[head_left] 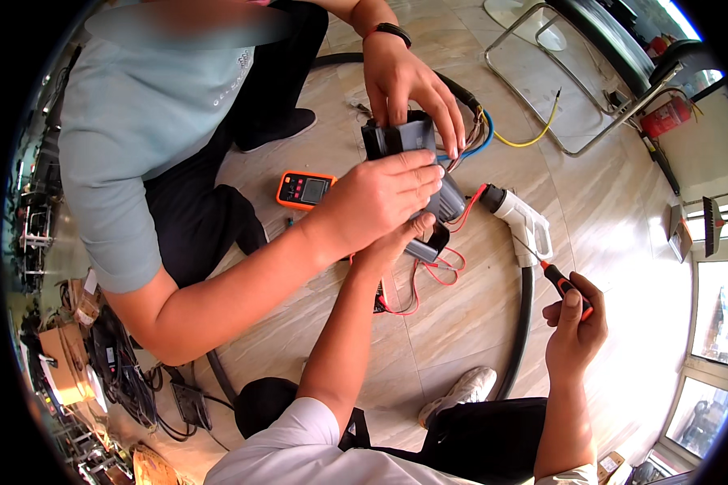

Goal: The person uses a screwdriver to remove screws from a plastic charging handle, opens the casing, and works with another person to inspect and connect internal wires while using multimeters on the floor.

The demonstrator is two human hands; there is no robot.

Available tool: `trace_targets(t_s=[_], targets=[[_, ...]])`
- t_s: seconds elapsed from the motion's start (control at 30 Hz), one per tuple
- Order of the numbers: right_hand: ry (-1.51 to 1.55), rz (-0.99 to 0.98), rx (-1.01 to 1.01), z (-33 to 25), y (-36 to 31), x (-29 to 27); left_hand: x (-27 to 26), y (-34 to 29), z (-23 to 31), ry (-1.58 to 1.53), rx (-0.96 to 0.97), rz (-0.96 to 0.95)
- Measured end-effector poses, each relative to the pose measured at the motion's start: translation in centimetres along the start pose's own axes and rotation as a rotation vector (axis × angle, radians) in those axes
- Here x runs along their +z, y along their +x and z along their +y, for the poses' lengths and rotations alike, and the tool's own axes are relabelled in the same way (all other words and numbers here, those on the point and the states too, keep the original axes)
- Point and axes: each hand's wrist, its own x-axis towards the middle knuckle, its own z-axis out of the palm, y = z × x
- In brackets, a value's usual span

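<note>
A dark grey plastic housing [446, 200] is held up off the floor in the middle. My left hand [390, 244] grips its lower part, with the thumb against it and some fingers hidden. Two hands of a co-worker are also on the housing: one hand [388, 192] lies flat along its side, the other hand [406, 85] reaches over its top. To the right, my right hand [578, 327] is closed around a screwdriver [552, 275] with an orange and black handle. Its thin shaft points up and left, toward a white charging connector [526, 222] on the floor.
An orange handheld meter [306, 190] lies by the co-worker's knee, with red test leads [416, 291] near the housing. A thick black cable [522, 331] runs from the connector. Blue and yellow wires [534, 141] lie beyond. A metal-framed chair [578, 149] stands far right; coiled cables [121, 364] lie left.
</note>
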Motion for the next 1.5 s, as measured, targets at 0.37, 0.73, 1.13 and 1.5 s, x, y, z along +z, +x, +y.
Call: trace_targets(t_s=[0.37,0.73,1.13,1.5], targets=[[-0.027,-0.042,-0.002,0.0,0.2,0.6,-1.0,-2.8,-2.1,-0.273,-0.309,0.078],[-0.054,-0.068,0.003,0.2,0.5,0.6,-2.0,-2.8,-2.7,-0.211,-0.234,-0.033],[0.031,-0.049,0.0,0.9,1.0,0.8,-2.8,-3.3,-3.3,-0.189,-0.25,-0.078],[-0.148,0.055,-0.08,0.5,1.1,-0.2,-2.5,-4.3,-4.0,-0.185,-0.263,-0.099]])
